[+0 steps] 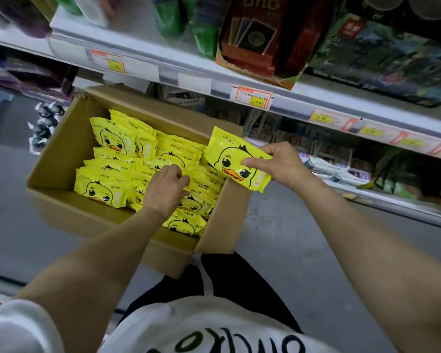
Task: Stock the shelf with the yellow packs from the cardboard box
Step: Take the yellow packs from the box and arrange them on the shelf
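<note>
Shirt (201,324) bottom-frame; right hand (280,164) pinching yellow pack (227,154) over cardboard box (56,154); left hand (167,189) curling into boxed packs (105,184), grip unclear; shelf (214,80) upper-right.

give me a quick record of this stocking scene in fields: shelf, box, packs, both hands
shelf: white, price tags along its front edge; no yellow pack seen on it
cardboard box: open, in front of the shelf
packs in box: many, yellow with a duck face, in rows
left hand: down in the box, fingers curled on the packs; whether it grips one is unclear
right hand: pinches the held pack above the box's right edge
held pack: same yellow duck design, lifted clear of the rows
</note>
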The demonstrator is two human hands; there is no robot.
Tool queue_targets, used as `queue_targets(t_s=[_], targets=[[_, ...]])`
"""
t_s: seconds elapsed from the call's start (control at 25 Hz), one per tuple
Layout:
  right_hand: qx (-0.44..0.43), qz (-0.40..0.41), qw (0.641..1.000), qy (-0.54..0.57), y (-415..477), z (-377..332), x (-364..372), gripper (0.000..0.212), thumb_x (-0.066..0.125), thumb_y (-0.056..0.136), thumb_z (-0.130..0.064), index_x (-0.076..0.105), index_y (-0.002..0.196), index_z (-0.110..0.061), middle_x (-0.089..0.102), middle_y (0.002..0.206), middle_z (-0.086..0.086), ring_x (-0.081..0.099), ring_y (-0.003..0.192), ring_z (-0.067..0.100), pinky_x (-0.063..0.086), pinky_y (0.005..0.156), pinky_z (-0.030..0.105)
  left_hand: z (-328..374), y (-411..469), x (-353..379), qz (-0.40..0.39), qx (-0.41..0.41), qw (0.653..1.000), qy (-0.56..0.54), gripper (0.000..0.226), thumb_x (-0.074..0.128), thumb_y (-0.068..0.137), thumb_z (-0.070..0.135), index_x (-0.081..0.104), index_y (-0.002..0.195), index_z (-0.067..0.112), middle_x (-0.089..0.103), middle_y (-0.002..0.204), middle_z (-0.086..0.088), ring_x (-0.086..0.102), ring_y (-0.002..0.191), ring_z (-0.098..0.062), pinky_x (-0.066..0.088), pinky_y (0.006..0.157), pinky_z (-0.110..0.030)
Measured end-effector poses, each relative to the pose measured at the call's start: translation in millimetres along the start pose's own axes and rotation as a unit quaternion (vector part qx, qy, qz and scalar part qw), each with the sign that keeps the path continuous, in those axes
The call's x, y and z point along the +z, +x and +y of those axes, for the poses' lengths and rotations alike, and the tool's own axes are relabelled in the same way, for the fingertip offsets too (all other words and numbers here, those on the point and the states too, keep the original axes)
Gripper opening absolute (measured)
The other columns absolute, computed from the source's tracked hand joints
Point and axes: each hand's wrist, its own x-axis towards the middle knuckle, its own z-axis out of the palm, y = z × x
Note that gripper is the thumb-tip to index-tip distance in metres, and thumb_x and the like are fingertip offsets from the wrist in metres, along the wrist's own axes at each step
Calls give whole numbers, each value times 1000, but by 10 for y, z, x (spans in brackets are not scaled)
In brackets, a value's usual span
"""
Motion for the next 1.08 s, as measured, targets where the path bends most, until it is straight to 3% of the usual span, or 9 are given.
queue_targets(t_s=[0.12,0.28,0.4,0.56,0.68,0.76,0.84,0.96,1.08], targets=[[6,16,1000,2,-23,99,18,33,84,70,-50,77,76,-18,75,73,2,71,77,28,56,72,41,79,34,127,-71,120,986,97,37,86,68,25,70,99,16,61,96,-8,56,91,-30,48,73,-40],[19,30,999,15,-105,157,96,38,85,69,-50,77,78,-14,75,74,6,70,80,31,56,75,44,203,-6,219,-145,91,968,182,59,76,75,12,51,128,17,54,121,-5,50,113,-26,43,90,-35],[22,43,999,24,-234,118,185,35,85,71,-46,78,80,-13,75,76,5,71,80,30,56,76,43,203,-66,297,-188,71,953,225,72,73,74,9,34,135,14,49,130,-6,45,121,-26,40,96,-35],[32,67,996,51,-540,27,346,23,84,76,-37,77,80,-15,76,73,-1,72,69,17,55,65,31,57,-156,240,-255,51,933,250,51,65,84,15,47,131,19,56,127,-4,48,121,-24,41,98,-35],[28,96,993,65,-814,-45,462,18,82,78,-34,75,77,-18,74,67,-5,65,58,6,47,54,20,-86,-128,-35,-289,-81,951,77,38,67,86,21,60,123,16,61,119,-5,55,113,-26,49,88,-36],[17,120,989,89,-999,-150,523,13,81,80,-31,75,80,-20,72,64,-8,63,54,3,47,52,16,-189,-88,-341,-310,-186,924,-126,64,78,80,28,52,136,11,53,136,-9,50,124,-30,48,85,-37],[-2,156,981,111,-1123,-292,550,9,81,80,-29,74,81,-23,72,67,-7,64,57,5,49,55,18,-307,-45,-703,-312,-224,876,-291,88,84,75,24,37,147,8,38,151,-10,39,136,-33,43,98,-42],[-42,232,962,138,-1303,-618,462,13,84,77,-26,73,78,-21,75,76,-1,68,66,13,56,66,32,-437,-47,-1422,-292,-172,872,-354,87,90,65,31,48,139,12,51,141,-7,51,123,-29,44,100,-41],[-92,276,946,143,-1528,-1008,226,21,85,74,-34,74,87,-22,77,87,-1,73,82,20,59,81,45,-449,-59,-2209,-254,-69,898,-351,43,85,73,25,67,112,18,72,107,-1,66,95,-19,52,79,-29]])
